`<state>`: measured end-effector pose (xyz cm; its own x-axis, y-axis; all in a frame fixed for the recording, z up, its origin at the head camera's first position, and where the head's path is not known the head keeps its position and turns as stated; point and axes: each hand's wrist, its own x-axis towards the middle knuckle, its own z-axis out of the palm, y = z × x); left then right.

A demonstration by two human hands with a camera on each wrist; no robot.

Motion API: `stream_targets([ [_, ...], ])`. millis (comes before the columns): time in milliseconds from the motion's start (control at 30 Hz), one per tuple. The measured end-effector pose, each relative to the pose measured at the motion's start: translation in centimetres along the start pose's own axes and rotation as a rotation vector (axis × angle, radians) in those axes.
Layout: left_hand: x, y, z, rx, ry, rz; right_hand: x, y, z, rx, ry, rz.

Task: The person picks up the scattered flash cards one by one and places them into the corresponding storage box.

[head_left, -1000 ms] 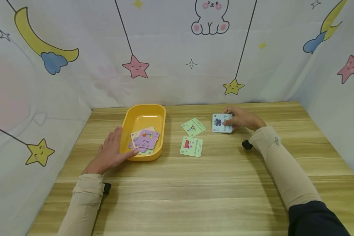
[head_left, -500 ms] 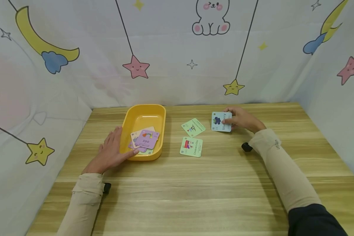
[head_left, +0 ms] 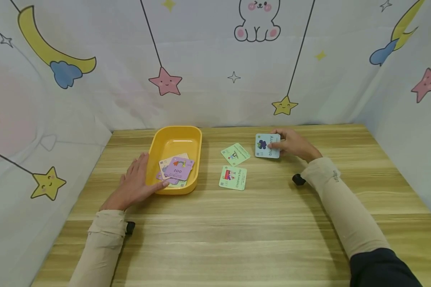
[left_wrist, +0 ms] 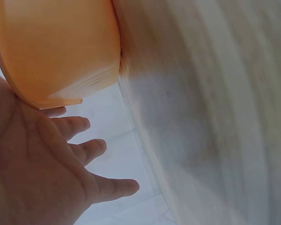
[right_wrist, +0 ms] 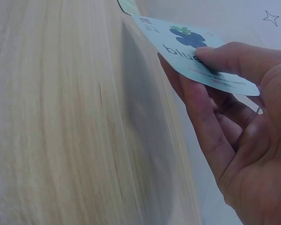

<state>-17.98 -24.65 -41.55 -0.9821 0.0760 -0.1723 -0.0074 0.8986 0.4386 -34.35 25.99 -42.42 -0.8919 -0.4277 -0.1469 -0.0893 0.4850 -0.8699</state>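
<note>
My right hand (head_left: pixel 295 145) pinches a light blue blueberry card (head_left: pixel 264 146), thumb on top and fingers beneath; the right wrist view shows the card (right_wrist: pixel 178 49) raised off the table. With fingers straight and spread, my left hand (head_left: pixel 134 185) rests against the left side of a yellow tray (head_left: pixel 200 159), its thumb at the near rim. Inside that tray lie several cards, a purple zoo card (head_left: pixel 178 170) uppermost. Two green cards lie flat between tray and right hand: a Children's Day card (head_left: pixel 233 178) nearer me and a tilted card (head_left: pixel 235 154) behind it.
The wooden table (head_left: pixel 237 231) ends at the back against a white cloth (head_left: pixel 208 103) printed with stars and moons. Cloth also hangs at both sides. A small black piece (head_left: pixel 299 179) sits by my right wrist, another (head_left: pixel 130 228) by my left.
My right hand has shifted slightly left and toward the back with the blueberry card, which has lifted a little. The left hand, tray and green cards stay put.
</note>
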Motion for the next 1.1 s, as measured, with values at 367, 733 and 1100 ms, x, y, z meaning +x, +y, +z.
stream_targets([
  [367,0.0,0.0,0.1,-0.006,-0.001,0.003,-0.1,-0.3,0.2,0.034,0.017,-0.008],
  [733,0.0,0.1,0.1,0.000,0.005,0.000,-1.3,-2.8,0.5,0.022,0.012,0.012],
  [1100,0.0,0.1,0.1,-0.004,0.006,0.001,0.3,-1.1,0.7,0.008,0.030,0.000],
])
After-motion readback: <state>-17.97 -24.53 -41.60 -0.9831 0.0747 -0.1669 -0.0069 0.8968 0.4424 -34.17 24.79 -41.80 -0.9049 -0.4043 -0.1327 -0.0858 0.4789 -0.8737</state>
